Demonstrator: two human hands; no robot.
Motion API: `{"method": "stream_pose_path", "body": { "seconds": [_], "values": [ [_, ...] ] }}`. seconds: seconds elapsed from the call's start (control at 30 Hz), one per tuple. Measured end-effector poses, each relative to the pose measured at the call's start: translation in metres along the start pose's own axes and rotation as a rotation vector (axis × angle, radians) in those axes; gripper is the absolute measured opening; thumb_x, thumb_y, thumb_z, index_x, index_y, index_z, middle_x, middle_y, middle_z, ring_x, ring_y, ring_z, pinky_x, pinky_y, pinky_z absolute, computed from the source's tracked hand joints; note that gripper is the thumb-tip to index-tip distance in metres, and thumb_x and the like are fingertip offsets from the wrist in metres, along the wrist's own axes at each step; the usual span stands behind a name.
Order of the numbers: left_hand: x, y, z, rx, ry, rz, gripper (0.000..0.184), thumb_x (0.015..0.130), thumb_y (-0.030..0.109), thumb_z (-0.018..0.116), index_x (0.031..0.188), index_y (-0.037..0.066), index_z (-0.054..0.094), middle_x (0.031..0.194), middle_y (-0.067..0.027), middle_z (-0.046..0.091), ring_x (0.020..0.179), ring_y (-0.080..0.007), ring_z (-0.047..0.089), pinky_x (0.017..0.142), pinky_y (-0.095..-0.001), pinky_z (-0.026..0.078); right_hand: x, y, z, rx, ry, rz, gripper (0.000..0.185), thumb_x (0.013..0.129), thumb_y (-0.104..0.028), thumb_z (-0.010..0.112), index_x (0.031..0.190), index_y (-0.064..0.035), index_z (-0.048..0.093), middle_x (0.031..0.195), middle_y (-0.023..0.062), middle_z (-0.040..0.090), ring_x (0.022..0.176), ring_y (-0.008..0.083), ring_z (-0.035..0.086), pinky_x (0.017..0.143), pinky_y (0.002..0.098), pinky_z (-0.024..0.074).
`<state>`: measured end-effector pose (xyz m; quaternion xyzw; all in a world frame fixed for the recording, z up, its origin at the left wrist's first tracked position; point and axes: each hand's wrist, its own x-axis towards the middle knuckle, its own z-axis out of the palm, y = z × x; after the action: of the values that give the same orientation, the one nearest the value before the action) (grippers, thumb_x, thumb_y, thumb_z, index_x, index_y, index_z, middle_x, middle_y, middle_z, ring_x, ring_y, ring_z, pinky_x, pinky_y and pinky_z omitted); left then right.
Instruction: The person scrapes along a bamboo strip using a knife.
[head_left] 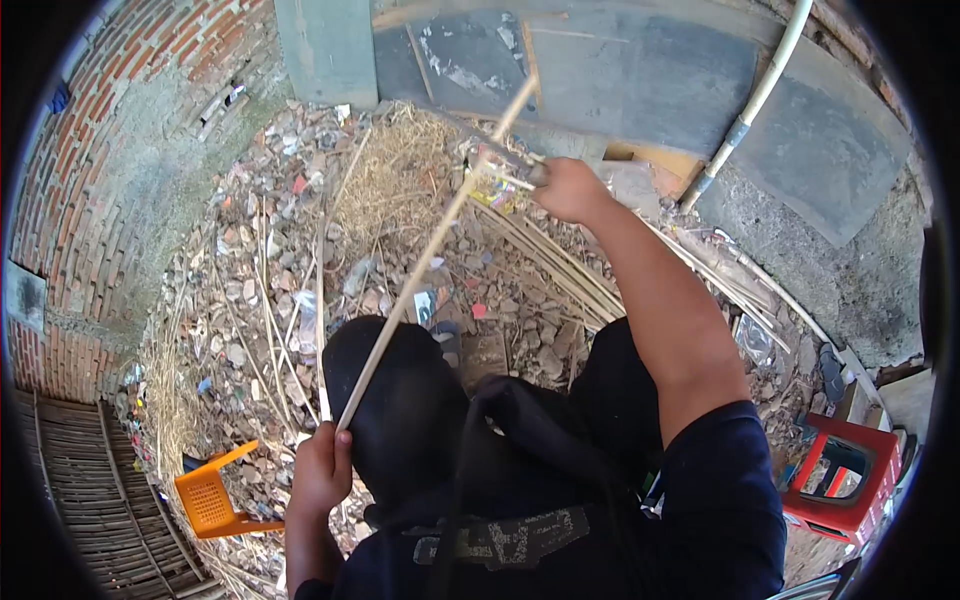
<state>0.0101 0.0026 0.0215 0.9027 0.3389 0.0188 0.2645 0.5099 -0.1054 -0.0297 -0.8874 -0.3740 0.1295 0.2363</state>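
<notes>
My left hand point(320, 468) is closed around the lower end of a long pale bamboo strip point(408, 295), which slants up across my knee. A second thin strip point(320, 300) rises near the same fingers; I cannot tell if it is also held. My right hand point(572, 190), arm stretched forward, grips the handle of a long-bladed knife point(515, 160). Its narrow grey blade points left and crosses the bamboo strip near the far end. Blur there hides whether blade and strip touch.
Rubble, straw and several loose bamboo strips point(555, 260) cover the ground ahead. An orange plastic chair point(212, 500) lies at left, a red plastic stool point(870, 475) at right. A brick wall point(100, 200), grey panels point(640, 75) and a pipe point(750, 110) enclose the area.
</notes>
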Motion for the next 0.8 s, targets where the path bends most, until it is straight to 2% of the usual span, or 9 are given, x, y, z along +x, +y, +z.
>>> {"method": "stream_pose_path", "body": {
  "seconds": [0.07, 0.2, 0.23, 0.33, 0.37, 0.5, 0.6, 0.8],
  "values": [
    [0.001, 0.005, -0.012, 0.012, -0.023, 0.0, 0.032, 0.106, 0.022, 0.051, 0.082, 0.001, 0.049, 0.06, -0.0226, 0.054, 0.058, -0.0466, 0.056, 0.052, -0.0484, 0.04, 0.002, 0.023, -0.002, 0.024, 0.056, -0.001, 0.039, 0.08, -0.03, 0.068, 0.11, -0.0052, 0.072, 0.102, 0.0204, 0.074, 0.098, 0.0379, 0.071, 0.09, 0.0463, 0.0554],
    [0.004, 0.009, -0.008, -0.072, -0.04, -0.015, 0.035, 0.107, 0.024, 0.05, 0.081, 0.0, 0.049, 0.06, -0.021, 0.053, 0.056, -0.0433, 0.055, 0.052, -0.0461, 0.039, -0.013, 0.012, -0.021, 0.135, 0.093, -0.002, 0.044, 0.081, -0.031, 0.066, 0.114, -0.002, 0.071, 0.101, 0.0258, 0.072, 0.099, 0.0398, 0.07, 0.092, 0.0456, 0.0539],
    [0.004, 0.004, -0.005, -0.086, -0.053, -0.03, 0.037, 0.108, 0.026, 0.05, 0.082, 0.0, 0.048, 0.06, -0.0195, 0.052, 0.054, -0.0387, 0.053, 0.052, -0.0441, 0.038, -0.015, 0.012, -0.021, 0.182, 0.108, 0.003, 0.046, 0.081, -0.031, 0.068, 0.115, -0.0012, 0.07, 0.1, 0.026, 0.072, 0.098, 0.04, 0.07, 0.091, 0.0454, 0.0538],
    [0.004, -0.002, 0.002, -0.157, -0.027, -0.005, 0.038, 0.108, 0.028, 0.05, 0.082, 0.001, 0.048, 0.059, -0.0177, 0.051, 0.051, -0.0322, 0.05, 0.052, -0.0422, 0.038, -0.018, 0.018, -0.022, 0.292, 0.16, -0.006, 0.049, 0.081, -0.031, 0.071, 0.117, 0.0007, 0.069, 0.097, 0.0262, 0.072, 0.096, 0.0402, 0.07, 0.089, 0.0448, 0.0535],
    [0.004, -0.001, 0.001, -0.181, -0.029, -0.016, 0.039, 0.109, 0.029, 0.05, 0.082, 0.001, 0.048, 0.059, -0.0163, 0.051, 0.052, -0.0271, 0.048, 0.052, -0.0411, 0.038, -0.016, 0.024, -0.019, 0.315, 0.185, -0.025, 0.049, 0.081, -0.031, 0.072, 0.117, 0.001, 0.069, 0.096, 0.0259, 0.072, 0.095, 0.0399, 0.071, 0.088, 0.0445, 0.0536],
    [0.0, -0.002, -0.001, -0.18, -0.034, -0.015, 0.037, 0.108, 0.027, 0.05, 0.083, 0.0, 0.049, 0.061, -0.0163, 0.053, 0.053, -0.0273, 0.05, 0.053, -0.0403, 0.039, -0.015, 0.02, -0.021, 0.396, 0.205, -0.007, 0.049, 0.081, -0.032, 0.074, 0.117, 0.0017, 0.069, 0.092, 0.025, 0.072, 0.091, 0.0383, 0.071, 0.086, 0.0438, 0.054],
    [-0.002, -0.004, 0.002, -0.222, -0.01, 0.009, 0.036, 0.108, 0.026, 0.051, 0.084, 0.0, 0.05, 0.061, -0.0163, 0.054, 0.053, -0.0278, 0.05, 0.054, -0.0398, 0.04, -0.021, 0.011, -0.029, 0.361, 0.211, 0.007, 0.045, 0.081, -0.03, 0.073, 0.116, -0.002, 0.071, 0.092, 0.0238, 0.073, 0.091, 0.0382, 0.071, 0.084, 0.0443, 0.0543],
    [-0.007, -0.024, 0.0, -0.329, -0.084, -0.028, 0.036, 0.107, 0.022, 0.051, 0.078, 0.001, 0.049, 0.059, -0.0056, 0.05, 0.055, -0.0126, 0.046, 0.052, -0.0332, 0.037, -0.033, 0.006, -0.039, -0.012, 0.212, -0.211, 0.036, 0.08, -0.026, 0.071, 0.112, -0.0112, 0.073, 0.095, 0.021, 0.073, 0.092, 0.038, 0.071, 0.084, 0.046, 0.0553]
  ]
}}
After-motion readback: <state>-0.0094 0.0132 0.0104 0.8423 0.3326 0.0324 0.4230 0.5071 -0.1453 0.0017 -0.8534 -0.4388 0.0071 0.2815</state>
